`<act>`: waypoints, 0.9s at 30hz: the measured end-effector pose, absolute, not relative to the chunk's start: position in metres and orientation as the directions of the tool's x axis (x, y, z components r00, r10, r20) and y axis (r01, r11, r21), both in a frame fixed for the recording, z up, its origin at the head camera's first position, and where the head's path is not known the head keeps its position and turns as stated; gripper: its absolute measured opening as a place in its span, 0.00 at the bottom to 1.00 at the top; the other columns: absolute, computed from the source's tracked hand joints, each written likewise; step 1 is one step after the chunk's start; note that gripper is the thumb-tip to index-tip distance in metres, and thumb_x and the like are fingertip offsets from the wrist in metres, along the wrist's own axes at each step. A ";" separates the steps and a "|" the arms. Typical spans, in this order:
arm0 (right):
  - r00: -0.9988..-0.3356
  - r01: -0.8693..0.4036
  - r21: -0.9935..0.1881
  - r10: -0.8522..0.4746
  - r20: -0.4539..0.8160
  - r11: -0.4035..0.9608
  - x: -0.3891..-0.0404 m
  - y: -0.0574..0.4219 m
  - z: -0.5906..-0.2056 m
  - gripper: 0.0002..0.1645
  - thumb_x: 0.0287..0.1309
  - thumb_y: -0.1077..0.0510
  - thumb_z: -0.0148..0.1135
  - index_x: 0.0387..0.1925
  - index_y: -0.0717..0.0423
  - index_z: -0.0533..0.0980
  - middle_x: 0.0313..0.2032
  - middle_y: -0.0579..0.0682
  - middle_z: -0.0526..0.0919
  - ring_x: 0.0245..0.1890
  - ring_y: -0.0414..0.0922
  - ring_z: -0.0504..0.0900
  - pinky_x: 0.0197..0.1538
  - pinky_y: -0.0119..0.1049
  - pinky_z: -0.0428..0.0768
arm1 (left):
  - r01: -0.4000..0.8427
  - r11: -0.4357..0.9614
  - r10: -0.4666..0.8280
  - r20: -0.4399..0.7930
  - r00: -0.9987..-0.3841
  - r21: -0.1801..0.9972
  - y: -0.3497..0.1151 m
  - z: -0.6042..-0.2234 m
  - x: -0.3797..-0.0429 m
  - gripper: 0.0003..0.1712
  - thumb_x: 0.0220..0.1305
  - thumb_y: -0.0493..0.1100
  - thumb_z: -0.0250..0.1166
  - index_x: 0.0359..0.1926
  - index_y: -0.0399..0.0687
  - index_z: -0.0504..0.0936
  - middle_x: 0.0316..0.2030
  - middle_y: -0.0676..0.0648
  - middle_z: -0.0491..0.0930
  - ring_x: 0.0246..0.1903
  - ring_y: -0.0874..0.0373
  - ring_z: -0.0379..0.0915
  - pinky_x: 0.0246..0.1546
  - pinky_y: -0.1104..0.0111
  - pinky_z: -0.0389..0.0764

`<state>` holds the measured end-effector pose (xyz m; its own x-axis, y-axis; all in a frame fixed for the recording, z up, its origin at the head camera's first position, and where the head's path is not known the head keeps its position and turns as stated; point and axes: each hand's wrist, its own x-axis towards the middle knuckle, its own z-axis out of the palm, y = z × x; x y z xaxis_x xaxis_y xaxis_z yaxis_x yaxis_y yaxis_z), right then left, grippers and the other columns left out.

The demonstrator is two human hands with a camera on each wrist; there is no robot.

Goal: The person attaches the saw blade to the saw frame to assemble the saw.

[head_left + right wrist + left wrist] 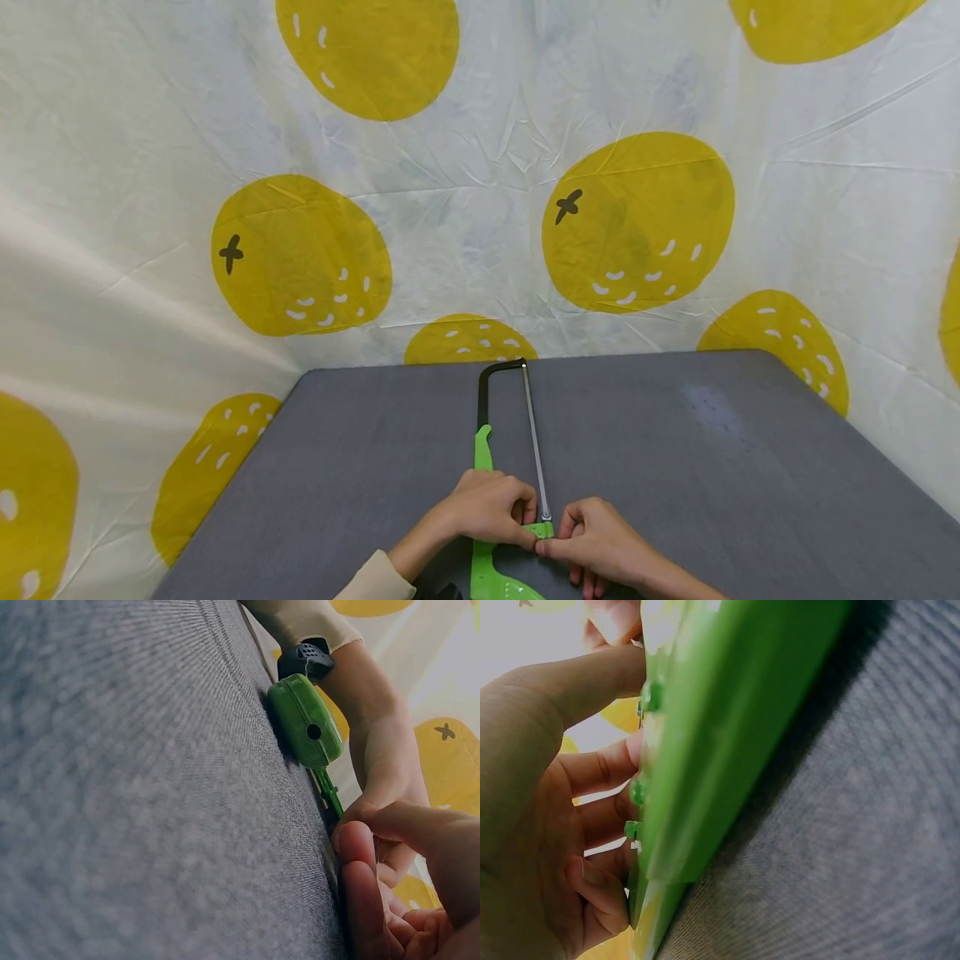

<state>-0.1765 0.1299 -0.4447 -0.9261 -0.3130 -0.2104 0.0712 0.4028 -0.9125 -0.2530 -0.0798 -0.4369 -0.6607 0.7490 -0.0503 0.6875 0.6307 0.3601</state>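
A hacksaw (483,454) with a green handle and a black front bow lies lengthwise on the table, its grey blade (536,450) running along the right side. My left hand (489,507) reaches across the frame and grips it by the green piece at the blade's near end. From the right, my right hand (606,543) pinches at that same end, thumb and index finger meeting beside the left thumb. What lies between those fingertips is hidden. The green handle (712,742) fills the middle of the left wrist view. Its butt (306,724) shows in the right wrist view.
The grey cloth-covered table (675,467) extends around the saw. A white curtain (465,225) with yellow fruit prints hangs along its back and sides. A black device (306,661) sits on the left wrist, by a beige sleeve (378,577).
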 end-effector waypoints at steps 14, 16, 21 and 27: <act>-0.929 0.075 -0.916 -0.306 -0.208 0.395 -0.177 0.128 -0.447 0.18 0.57 0.49 0.72 0.23 0.56 0.76 0.10 0.43 0.79 0.07 0.34 0.76 0.12 0.31 0.73 | 0.692 0.633 0.748 -0.042 -0.662 0.348 -0.080 -0.438 -0.254 0.15 0.54 0.66 0.74 0.25 0.71 0.78 0.16 0.69 0.71 0.16 0.72 0.66 0.18 0.71 0.67; -0.930 0.066 -0.915 -0.308 -0.201 0.398 -0.177 0.128 -0.448 0.14 0.57 0.52 0.69 0.23 0.56 0.77 0.10 0.44 0.79 0.07 0.35 0.76 0.12 0.30 0.73 | 0.695 0.631 0.749 -0.039 -0.661 0.344 -0.080 -0.439 -0.254 0.16 0.55 0.67 0.73 0.24 0.71 0.78 0.16 0.70 0.70 0.15 0.72 0.66 0.17 0.71 0.67; -0.924 0.044 -0.915 -0.332 -0.190 0.402 -0.179 0.128 -0.449 0.09 0.55 0.56 0.64 0.24 0.56 0.78 0.11 0.45 0.80 0.07 0.34 0.76 0.12 0.31 0.73 | 0.695 0.625 0.753 -0.039 -0.657 0.356 -0.080 -0.440 -0.255 0.16 0.55 0.68 0.74 0.25 0.70 0.78 0.16 0.70 0.70 0.15 0.72 0.66 0.16 0.70 0.66; -0.905 0.042 -0.925 -0.379 -0.196 0.379 -0.180 0.131 -0.449 0.09 0.57 0.57 0.62 0.25 0.58 0.79 0.12 0.45 0.80 0.07 0.34 0.76 0.12 0.29 0.73 | 0.695 0.624 0.754 -0.042 -0.655 0.358 -0.080 -0.439 -0.255 0.16 0.55 0.67 0.74 0.25 0.70 0.79 0.16 0.70 0.71 0.15 0.72 0.66 0.16 0.70 0.67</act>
